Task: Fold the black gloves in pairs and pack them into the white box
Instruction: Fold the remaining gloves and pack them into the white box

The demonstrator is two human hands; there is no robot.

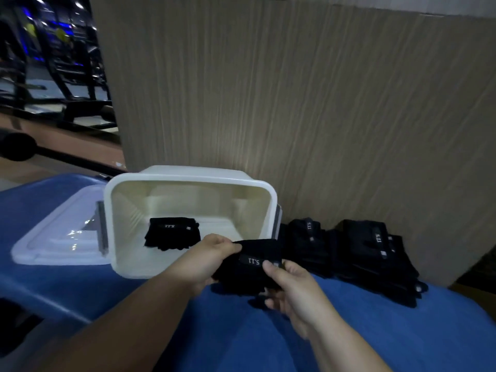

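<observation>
Both hands, left [212, 260] and right [291, 284], pinch a folded pair [249, 269] at the box [126, 267] rim; next, probably lower it beside the packed pair [173, 233].

Blue cloth [268, 342], cardboard panel [295, 103] behind

Your left hand [212, 260] and right hand [292, 285] are bare. Your left forearm [139, 315] and right forearm [341, 339] are bare too, uncovered from the wrists down to the view's bottom edge.
</observation>
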